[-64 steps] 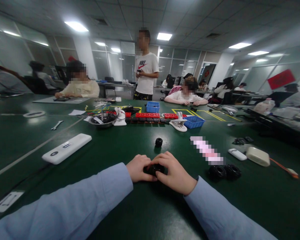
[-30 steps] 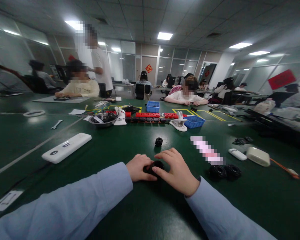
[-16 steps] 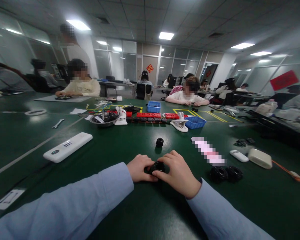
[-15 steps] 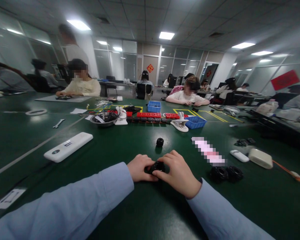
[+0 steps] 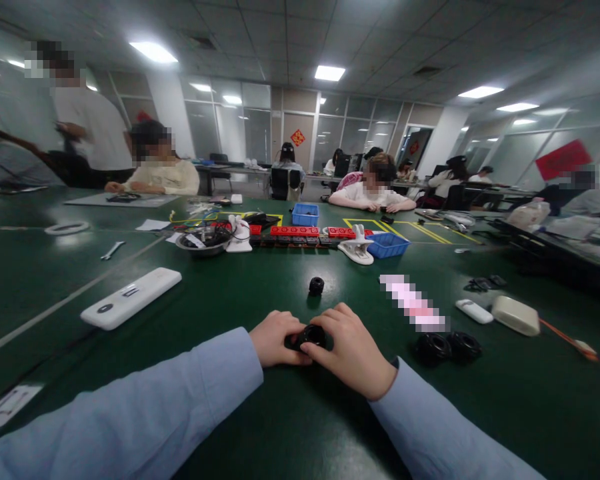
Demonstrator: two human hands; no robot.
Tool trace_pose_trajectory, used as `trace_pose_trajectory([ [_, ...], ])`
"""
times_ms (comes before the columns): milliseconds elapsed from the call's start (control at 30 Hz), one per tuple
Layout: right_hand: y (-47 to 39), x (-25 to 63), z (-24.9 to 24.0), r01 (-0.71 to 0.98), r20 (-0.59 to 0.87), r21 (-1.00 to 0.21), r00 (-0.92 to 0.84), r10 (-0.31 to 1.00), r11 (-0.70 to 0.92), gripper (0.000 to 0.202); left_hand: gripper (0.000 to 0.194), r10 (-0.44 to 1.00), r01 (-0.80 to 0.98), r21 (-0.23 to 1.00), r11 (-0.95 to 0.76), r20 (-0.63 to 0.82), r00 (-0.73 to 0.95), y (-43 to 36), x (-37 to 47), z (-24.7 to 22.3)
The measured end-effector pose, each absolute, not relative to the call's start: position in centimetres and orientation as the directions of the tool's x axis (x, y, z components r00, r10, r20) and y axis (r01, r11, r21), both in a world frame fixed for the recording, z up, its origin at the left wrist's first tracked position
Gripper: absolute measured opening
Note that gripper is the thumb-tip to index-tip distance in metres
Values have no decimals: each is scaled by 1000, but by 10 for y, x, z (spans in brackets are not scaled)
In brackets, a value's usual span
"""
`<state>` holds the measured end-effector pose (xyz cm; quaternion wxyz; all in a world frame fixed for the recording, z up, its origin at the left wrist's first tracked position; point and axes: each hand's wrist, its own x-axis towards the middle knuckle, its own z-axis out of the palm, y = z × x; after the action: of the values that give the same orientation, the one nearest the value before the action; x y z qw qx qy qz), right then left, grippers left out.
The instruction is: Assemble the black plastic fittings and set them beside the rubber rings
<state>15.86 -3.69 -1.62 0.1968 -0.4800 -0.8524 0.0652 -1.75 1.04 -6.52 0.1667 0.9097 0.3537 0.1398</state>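
Observation:
Low over the green table, my left hand (image 5: 276,339) and my right hand (image 5: 354,348) meet around a small black ring-shaped part (image 5: 315,335) that looks like a toy tyre. My right thumb and fingers are closed on its near and far sides. The left fingers curl against its left side, where a dark bit shows between thumb and forefinger; whether it is a separate piece cannot be made out. Just beyond my hands lies a black knobby toy wheel (image 5: 317,287). To the right sit two larger black tyres (image 5: 433,347), side by side.
A white oblong device (image 5: 131,298) and a wrench (image 5: 113,251) lie to the left. Across the middle are a metal bowl (image 5: 203,248), a red strip of blocks (image 5: 295,231), a white clip (image 5: 356,248) and a blue basket (image 5: 387,245). A beige box (image 5: 515,315) rests right. Co-workers sit opposite.
My hands keep the same hold on the black ring. The view has shifted slightly, and a standing person at the back left has moved further left.

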Motion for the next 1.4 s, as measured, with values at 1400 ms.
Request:
trace_pose_trajectory([
  [1400,-41,149,-23,569,319,-414,-641,699,711,33,42,691,625,318,-713,169,703,11,-16,-69],
])
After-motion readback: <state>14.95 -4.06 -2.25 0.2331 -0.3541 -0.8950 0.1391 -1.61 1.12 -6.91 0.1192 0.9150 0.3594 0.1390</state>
